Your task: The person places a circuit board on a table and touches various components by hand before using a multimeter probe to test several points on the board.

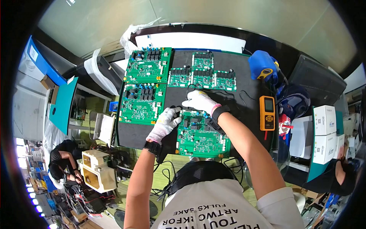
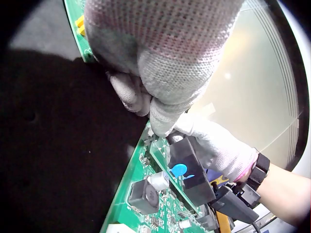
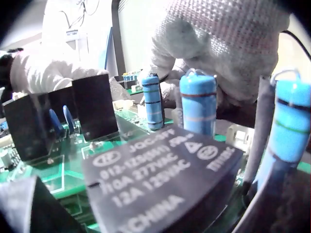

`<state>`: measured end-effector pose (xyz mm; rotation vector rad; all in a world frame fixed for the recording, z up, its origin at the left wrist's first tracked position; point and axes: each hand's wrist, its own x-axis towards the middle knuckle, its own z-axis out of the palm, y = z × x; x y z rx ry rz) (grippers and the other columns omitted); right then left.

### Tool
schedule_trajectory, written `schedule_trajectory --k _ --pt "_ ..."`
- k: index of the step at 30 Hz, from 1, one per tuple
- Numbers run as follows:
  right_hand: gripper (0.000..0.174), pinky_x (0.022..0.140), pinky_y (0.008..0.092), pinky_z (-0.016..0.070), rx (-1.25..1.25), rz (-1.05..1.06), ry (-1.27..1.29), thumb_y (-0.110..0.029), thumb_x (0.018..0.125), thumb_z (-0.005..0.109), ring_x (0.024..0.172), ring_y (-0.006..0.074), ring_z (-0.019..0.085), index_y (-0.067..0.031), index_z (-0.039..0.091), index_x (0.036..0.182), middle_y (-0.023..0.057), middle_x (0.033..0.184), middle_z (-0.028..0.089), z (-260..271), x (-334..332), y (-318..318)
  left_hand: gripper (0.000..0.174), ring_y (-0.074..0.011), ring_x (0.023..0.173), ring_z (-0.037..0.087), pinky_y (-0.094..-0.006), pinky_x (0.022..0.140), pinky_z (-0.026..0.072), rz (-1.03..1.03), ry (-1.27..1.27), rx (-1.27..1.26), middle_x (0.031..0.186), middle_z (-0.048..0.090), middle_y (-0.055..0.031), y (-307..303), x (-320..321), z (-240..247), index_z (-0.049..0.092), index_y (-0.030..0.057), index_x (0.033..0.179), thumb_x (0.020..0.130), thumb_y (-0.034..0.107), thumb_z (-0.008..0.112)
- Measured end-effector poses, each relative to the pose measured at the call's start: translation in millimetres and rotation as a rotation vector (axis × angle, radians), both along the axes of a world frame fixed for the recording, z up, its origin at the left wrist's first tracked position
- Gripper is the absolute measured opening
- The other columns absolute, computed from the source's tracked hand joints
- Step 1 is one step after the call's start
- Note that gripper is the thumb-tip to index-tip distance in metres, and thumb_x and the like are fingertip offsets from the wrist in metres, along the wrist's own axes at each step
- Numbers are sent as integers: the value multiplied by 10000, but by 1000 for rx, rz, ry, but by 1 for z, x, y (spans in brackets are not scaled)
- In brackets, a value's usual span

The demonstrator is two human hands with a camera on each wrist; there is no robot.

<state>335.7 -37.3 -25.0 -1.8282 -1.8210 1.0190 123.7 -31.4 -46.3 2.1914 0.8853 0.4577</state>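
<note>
A green circuit board [image 1: 200,137] with black relays and blue resistors lies on the black mat [image 1: 127,135] in front of me. My gloved left hand [image 1: 167,120] curls its fingertips [image 2: 160,121] onto the board's far left corner, beside a black relay [image 2: 187,167] and a blue disc capacitor [image 2: 179,170]. My gloved right hand [image 1: 199,100] grips the same far edge further right, its fingers [image 3: 214,53] bent down behind the blue resistors [image 3: 198,104]. A large printed relay [image 3: 160,182] fills the right wrist view. What lies under the fingertips is hidden.
Two bigger boards [image 1: 144,86] and several small ones [image 1: 202,72] lie further back on the mat. A yellow meter [image 1: 267,112] and a blue station [image 1: 262,64] stand at the right, white boxes [image 1: 325,129] beyond. Another person [image 1: 63,158] crouches at lower left.
</note>
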Motion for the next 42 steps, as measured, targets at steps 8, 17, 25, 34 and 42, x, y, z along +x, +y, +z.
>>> schedule_trajectory --k 8,17,25,34,42 --pt "422 727 406 470 -10 29 -34 -423 714 603 823 333 608 -18 640 826 187 855 633 0 0 1 422 -252 784 560 -332 708 469 11 6 -23 868 536 -124 1 0 -1 551 55 1139 739 95 680" --pt "395 656 402 455 80 2 -58 -394 717 634 723 330 598 -2 612 746 191 744 613 0 -3 -4 429 -253 797 563 -335 715 470 4 14 -25 884 539 -125 1 0 1 548 58 1146 739 94 680" --pt "362 688 399 471 31 -102 23 -384 675 674 771 317 613 -36 640 771 164 796 636 -5 -1 -7 438 -257 806 567 -333 726 473 13 10 -31 894 543 -124 0 0 -2 545 66 1149 735 87 684" --pt "360 683 395 471 14 -109 66 -392 677 670 767 313 616 -41 649 756 160 793 642 -14 2 -1 437 -256 800 565 -329 714 472 14 5 -18 883 543 -119 0 0 -4 544 68 1150 738 94 686" --pt "385 683 397 470 6 -96 69 -411 674 663 763 319 614 -36 650 761 170 796 639 -14 5 0 429 -254 804 564 -331 714 472 8 -7 -13 890 540 -118 -1 -1 -3 543 71 1149 743 93 683"
